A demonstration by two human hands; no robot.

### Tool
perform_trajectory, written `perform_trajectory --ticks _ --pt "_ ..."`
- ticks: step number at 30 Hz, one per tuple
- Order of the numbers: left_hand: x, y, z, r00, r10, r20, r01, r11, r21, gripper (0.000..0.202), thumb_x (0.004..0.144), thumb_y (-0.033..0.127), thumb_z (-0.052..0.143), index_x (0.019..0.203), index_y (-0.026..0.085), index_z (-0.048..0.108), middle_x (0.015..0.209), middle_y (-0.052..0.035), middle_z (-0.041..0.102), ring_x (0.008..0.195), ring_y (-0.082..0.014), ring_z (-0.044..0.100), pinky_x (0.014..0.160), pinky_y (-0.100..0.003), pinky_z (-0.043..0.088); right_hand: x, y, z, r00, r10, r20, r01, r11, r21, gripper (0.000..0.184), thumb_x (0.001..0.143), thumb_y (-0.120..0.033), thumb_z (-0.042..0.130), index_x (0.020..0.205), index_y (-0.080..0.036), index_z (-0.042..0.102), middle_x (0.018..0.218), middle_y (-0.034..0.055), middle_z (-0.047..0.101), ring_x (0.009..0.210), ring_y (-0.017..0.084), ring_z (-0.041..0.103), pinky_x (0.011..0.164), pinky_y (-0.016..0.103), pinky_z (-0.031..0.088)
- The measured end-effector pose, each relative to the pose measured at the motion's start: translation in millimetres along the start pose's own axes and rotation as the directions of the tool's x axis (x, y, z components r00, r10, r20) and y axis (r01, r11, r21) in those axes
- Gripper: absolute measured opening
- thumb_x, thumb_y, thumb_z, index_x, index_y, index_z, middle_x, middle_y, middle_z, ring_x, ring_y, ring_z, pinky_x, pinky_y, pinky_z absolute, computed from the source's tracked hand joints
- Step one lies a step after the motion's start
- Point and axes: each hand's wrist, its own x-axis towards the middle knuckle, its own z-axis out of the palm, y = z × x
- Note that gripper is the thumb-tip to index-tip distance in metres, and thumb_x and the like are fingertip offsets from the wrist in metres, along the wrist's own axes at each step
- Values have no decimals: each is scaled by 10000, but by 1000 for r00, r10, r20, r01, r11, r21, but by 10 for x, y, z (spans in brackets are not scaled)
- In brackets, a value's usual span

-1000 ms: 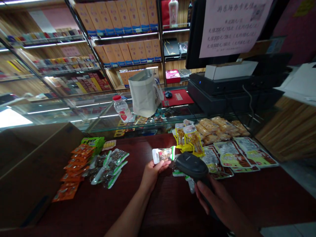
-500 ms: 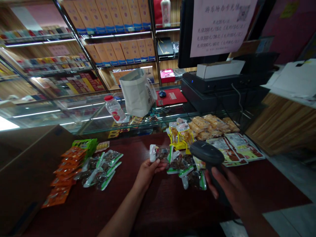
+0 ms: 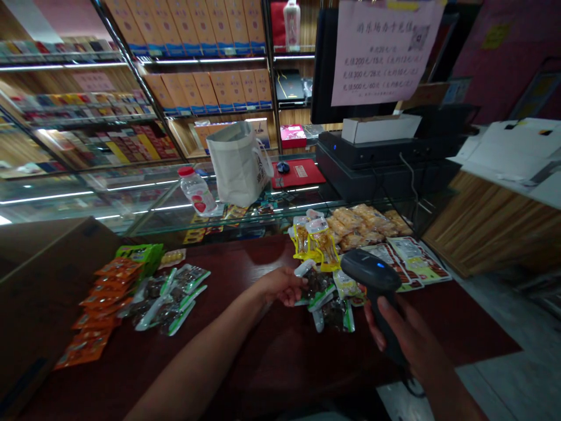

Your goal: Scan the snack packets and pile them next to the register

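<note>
My left hand (image 3: 280, 285) reaches across the dark red counter (image 3: 280, 356) and pinches a small green-and-white snack packet (image 3: 312, 279) at the edge of a small heap of the same packets (image 3: 333, 310). My right hand (image 3: 405, 336) grips the handle of a black barcode scanner (image 3: 370, 272), held just right of the heap with a blue light on its head. Yellow snack packs (image 3: 313, 240) stand right behind the heap.
Left on the counter lie green-and-white packets (image 3: 169, 295), orange sachets (image 3: 94, 298), a green box (image 3: 140, 254) and a brown carton (image 3: 44, 292). Behind are a glass case with a bottle (image 3: 196, 190) and white bag (image 3: 236, 164), a till (image 3: 385, 152), flat packs (image 3: 407, 260).
My left hand has lowered the packet from mid-air down to the heap of packets. The scanner has swung right, away from the packet, and the view has shifted left.
</note>
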Motion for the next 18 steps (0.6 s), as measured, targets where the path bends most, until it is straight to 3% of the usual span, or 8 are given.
perform_trajectory --ticks 5,9,11,12,13,15,16,18 --pt "46 62 84 986 53 -159 -10 965 260 448 757 575 679 602 164 590 404 24 534 301 -79 422 343 -202 286 -17 44 -15 1000 1 -3 -1 999 -47 481 831 -666 605 795 -186 585 610 -1 583 465 106 465 483 244 401" --pt "-60 -68 84 933 135 -334 -10 936 351 461 840 596 562 628 187 541 437 31 535 329 -94 431 378 -219 290 -11 106 -100 999 -23 22 27 978 -206 496 876 -675 510 777 -202 624 501 4 557 454 149 511 487 268 443" --pt "-228 -156 -54 842 262 -471 -13 883 469 438 865 588 528 700 185 579 533 8 604 423 -114 509 441 -224 338 -9 120 -183 996 -88 22 91 945 -314 513 847 -708 514 785 -218 655 547 44 624 510 199 586 529 304 497" --pt "-343 -197 -167 763 337 -552 37 830 557 408 876 564 526 745 185 603 614 -12 650 507 -132 565 494 -231 375 -9 125 -233 992 -124 14 121 929 -351 514 803 -726 558 809 -227 677 638 75 685 589 233 635 562 320 522" --pt "-475 -233 -307 669 411 -619 135 752 645 361 885 523 535 794 185 626 721 -37 693 623 -157 620 568 -243 415 -8 134 -287 981 -195 -7 175 896 -408 532 745 -756 593 822 -239 694 726 96 724 653 262 663 560 326 532" --pt "-754 -291 -644 495 498 -712 441 562 700 276 921 414 500 925 185 654 952 -94 724 887 -221 662 762 -297 459 2 177 -396 970 -242 -1 216 867 -449 552 677 -761 647 873 -249 715 861 119 756 780 314 692 573 337 551" --pt "-885 -313 -824 462 510 -726 574 452 682 259 928 362 484 992 176 653 1061 -123 710 1031 -250 639 874 -329 447 15 216 -450 966 -259 11 234 852 -468 550 678 -753 648 886 -249 721 885 122 760 814 327 697 587 343 560" --pt "-1104 -350 -1159 421 486 -766 679 390 621 306 892 306 531 1117 124 632 1246 -215 634 1238 -348 528 1045 -468 336 59 327 -546 953 -297 57 282 803 -525 529 708 -725 633 912 -247 730 919 121 764 865 336 701 658 361 581"
